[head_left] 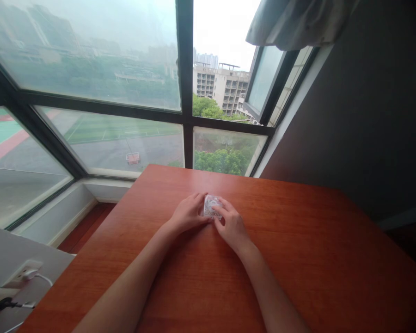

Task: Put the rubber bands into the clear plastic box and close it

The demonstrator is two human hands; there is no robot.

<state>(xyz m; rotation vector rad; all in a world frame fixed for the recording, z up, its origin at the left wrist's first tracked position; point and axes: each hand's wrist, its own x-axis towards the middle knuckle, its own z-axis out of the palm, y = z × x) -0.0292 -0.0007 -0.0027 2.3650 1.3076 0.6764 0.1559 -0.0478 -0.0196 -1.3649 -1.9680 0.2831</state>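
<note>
A small clear plastic box [211,203] with whitish, patterned contents lies on the reddish-brown wooden table [298,259], towards its far side. My left hand [190,212] wraps round the box's left side, thumb at the near edge and fingers at the far edge. From the right, my right hand [230,223] grips it, with fingers over the top and right side and the thumb at the near edge. The fingers cover part of the box, and what is inside is too small to make out.
Beyond the table's far edge stand large windows with dark frames [188,92], one pane [266,83] swung outward. A grey curtain [298,23] hangs at the upper right, near a dark wall [360,111]. Wall sockets with plugs [7,303] are at the lower left.
</note>
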